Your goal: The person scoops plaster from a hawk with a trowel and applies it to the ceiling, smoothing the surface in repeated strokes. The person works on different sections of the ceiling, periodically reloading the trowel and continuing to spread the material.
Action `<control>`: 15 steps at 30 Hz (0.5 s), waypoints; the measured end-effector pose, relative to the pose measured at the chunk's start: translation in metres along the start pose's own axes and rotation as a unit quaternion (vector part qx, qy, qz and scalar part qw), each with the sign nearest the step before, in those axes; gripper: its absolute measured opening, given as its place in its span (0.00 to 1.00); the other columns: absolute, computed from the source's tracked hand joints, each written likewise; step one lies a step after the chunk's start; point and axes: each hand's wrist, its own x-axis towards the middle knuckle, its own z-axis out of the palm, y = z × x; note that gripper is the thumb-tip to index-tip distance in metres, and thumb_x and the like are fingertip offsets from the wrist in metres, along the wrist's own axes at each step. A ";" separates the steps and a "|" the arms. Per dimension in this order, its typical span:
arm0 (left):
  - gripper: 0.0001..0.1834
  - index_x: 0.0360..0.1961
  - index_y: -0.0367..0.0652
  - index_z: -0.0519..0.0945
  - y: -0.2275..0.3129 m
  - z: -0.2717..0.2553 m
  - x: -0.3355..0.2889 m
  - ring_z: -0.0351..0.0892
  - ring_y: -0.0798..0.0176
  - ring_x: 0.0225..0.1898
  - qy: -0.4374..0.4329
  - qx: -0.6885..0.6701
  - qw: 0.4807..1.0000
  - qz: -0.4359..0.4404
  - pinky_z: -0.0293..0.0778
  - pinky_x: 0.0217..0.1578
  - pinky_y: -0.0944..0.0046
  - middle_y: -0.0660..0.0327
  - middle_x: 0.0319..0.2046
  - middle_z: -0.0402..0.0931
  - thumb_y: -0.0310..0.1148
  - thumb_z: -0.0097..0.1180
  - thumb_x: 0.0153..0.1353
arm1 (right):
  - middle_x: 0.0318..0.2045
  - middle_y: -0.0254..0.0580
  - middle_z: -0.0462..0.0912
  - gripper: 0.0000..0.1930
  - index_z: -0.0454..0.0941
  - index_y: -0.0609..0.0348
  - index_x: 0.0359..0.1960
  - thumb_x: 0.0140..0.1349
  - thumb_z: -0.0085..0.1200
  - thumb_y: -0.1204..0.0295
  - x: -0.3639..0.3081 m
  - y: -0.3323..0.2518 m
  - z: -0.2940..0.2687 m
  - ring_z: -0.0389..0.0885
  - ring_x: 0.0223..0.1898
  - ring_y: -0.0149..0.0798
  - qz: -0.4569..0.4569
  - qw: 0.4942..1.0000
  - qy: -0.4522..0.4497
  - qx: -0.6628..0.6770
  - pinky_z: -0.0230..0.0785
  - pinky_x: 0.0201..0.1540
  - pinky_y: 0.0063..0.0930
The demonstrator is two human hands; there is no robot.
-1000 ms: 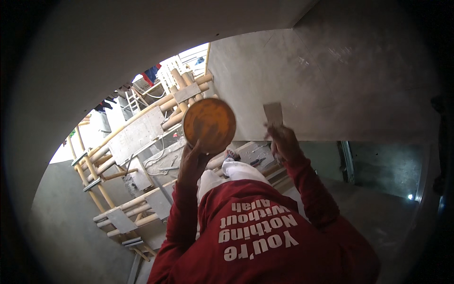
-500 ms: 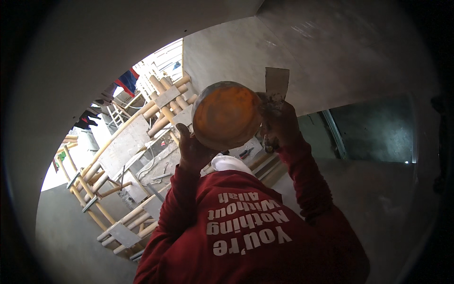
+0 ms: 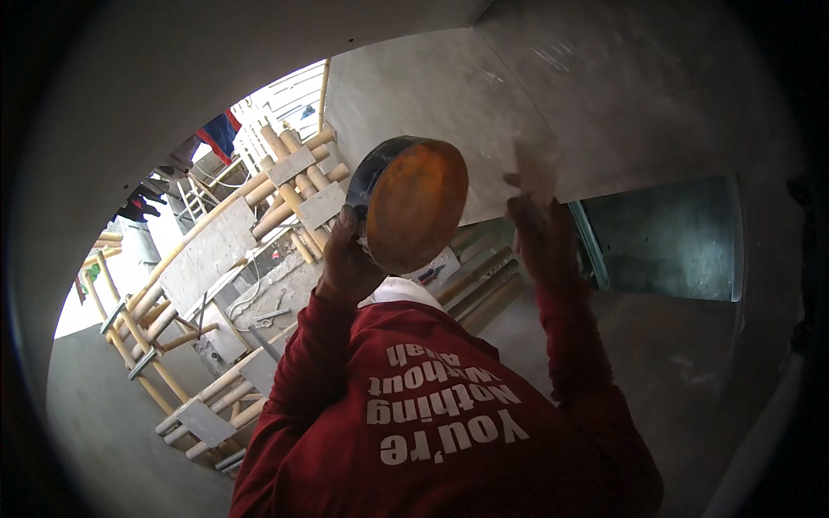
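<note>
My left hand (image 3: pixel 348 266) grips the lower left edge of a round, shallow bowl (image 3: pixel 416 207). Its broad face is stained orange, and its dark side wall shows on the left. The bowl is tilted, with its orange face turned toward the right. Whether anything lies in the bowl, I cannot tell. Apart from it, to the right, my right hand (image 3: pixel 542 229) is closed round a putty knife. The flat blade of the putty knife (image 3: pixel 535 171) points up past the fingers and is smeared by motion. Red sleeves cover both my forearms.
A bare grey wall (image 3: pixel 604 95) rises ahead and to the right, with a glassy opening (image 3: pixel 669 237) in it. Bamboo scaffold poles (image 3: pixel 220 401) and boards (image 3: pixel 211 255) lie below on the left. Tools (image 3: pixel 430 274) rest beyond my body. Clothes (image 3: pixel 220 135) hang at the far left.
The bowl has turned from facing me to a tilt toward the right. My right hand with the putty knife has moved away from its rim, to the right and slightly down.
</note>
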 end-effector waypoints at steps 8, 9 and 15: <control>0.42 0.75 0.44 0.59 0.011 0.007 -0.004 0.63 0.45 0.72 0.005 -0.005 1.000 -0.002 0.61 0.70 0.40 0.50 0.73 0.61 0.64 0.44 0.72 | 0.22 0.42 0.82 0.38 0.61 0.52 0.74 0.61 0.60 0.71 0.011 -0.011 0.006 0.84 0.22 0.45 -0.245 0.879 -0.222 -0.342 0.78 0.28 0.39; 0.42 0.75 0.44 0.59 0.012 0.008 -0.006 0.64 0.45 0.72 0.004 0.003 1.000 -0.004 0.61 0.70 0.39 0.50 0.73 0.61 0.64 0.44 0.72 | 0.22 0.41 0.83 0.39 0.60 0.51 0.75 0.61 0.60 0.71 0.013 -0.010 0.008 0.84 0.21 0.44 -0.247 0.869 -0.232 -0.362 0.78 0.28 0.39; 0.39 0.74 0.43 0.61 0.012 0.009 -0.015 0.64 0.45 0.72 -0.005 0.001 1.000 -0.007 0.61 0.70 0.39 0.50 0.72 0.63 0.60 0.45 0.73 | 0.21 0.38 0.83 0.39 0.59 0.52 0.75 0.61 0.60 0.70 0.014 -0.011 0.009 0.83 0.20 0.42 -0.255 0.832 -0.258 -0.419 0.77 0.27 0.39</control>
